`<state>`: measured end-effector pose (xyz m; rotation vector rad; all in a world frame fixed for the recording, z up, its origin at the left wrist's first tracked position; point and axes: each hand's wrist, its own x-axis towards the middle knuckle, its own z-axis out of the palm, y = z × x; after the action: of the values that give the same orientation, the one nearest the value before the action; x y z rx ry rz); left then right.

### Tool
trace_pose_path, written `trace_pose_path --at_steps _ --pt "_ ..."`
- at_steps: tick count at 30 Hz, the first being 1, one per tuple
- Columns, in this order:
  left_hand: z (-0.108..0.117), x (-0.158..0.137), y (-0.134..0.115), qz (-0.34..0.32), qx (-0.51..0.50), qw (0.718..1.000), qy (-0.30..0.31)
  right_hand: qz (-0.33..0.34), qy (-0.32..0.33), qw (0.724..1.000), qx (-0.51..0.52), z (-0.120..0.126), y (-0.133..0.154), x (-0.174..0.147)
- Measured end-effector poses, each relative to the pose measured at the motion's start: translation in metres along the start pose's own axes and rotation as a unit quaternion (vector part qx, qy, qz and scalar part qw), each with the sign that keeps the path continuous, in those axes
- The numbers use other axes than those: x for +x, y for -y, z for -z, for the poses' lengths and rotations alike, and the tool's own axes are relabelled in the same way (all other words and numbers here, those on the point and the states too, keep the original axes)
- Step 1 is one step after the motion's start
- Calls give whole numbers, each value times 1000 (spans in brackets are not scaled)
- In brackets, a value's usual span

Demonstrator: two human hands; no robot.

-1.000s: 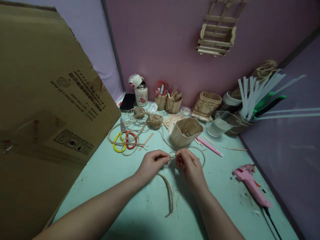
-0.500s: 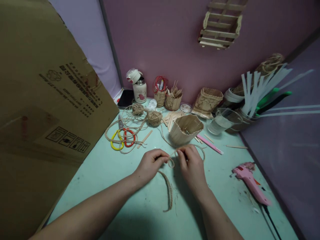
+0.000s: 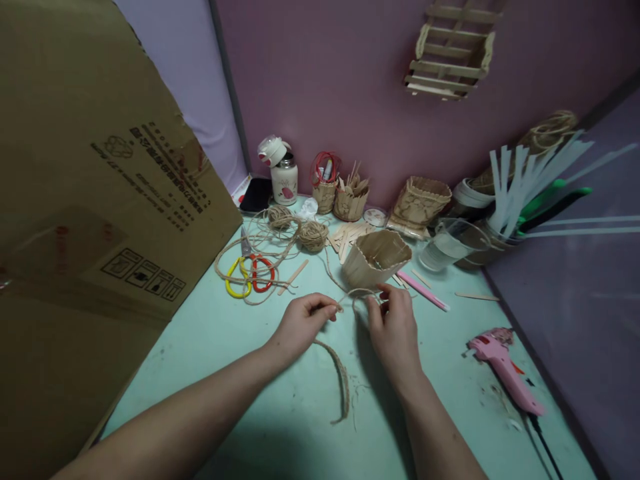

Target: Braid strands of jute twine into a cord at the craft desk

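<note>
My left hand pinches the end of a thin piece of twine between thumb and fingertips. To its right, my right hand has its fingers closed around the same twine, which arcs in a loop between the two. A flat braided strip of twine hangs down from below my left hand and lies curved on the table. Just beyond the hands stands a craft-stick pot with a wavy rim. From a ball of twine a strand runs toward the pot.
Scissors with yellow and red handles lie among loose twine at left. A pink glue gun rests at right, its cord trailing forward. A pink pen and a clear cup are beyond. A large cardboard box walls the left side.
The small loop between the hands has opened into a wider arc. My right hand has shifted slightly right. The view has turned a little left.
</note>
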<state>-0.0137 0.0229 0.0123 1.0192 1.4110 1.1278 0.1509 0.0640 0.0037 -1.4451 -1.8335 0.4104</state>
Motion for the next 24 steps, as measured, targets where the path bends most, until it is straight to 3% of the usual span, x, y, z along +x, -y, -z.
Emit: trace_pose_path --at_steps 6,13,18,24 --pt "2 5 4 21 -46 999 -17 139 60 987 55 0 22 -13" --pt "-3 2 5 1 -18 1000 3 179 92 979 42 -1 24 -15" --pt "-3 1 11 -21 2 999 26 122 118 979 117 -3 24 -15" --pt "-2 -1 10 -33 25 999 29 -36 140 949 280 -6 27 -14"
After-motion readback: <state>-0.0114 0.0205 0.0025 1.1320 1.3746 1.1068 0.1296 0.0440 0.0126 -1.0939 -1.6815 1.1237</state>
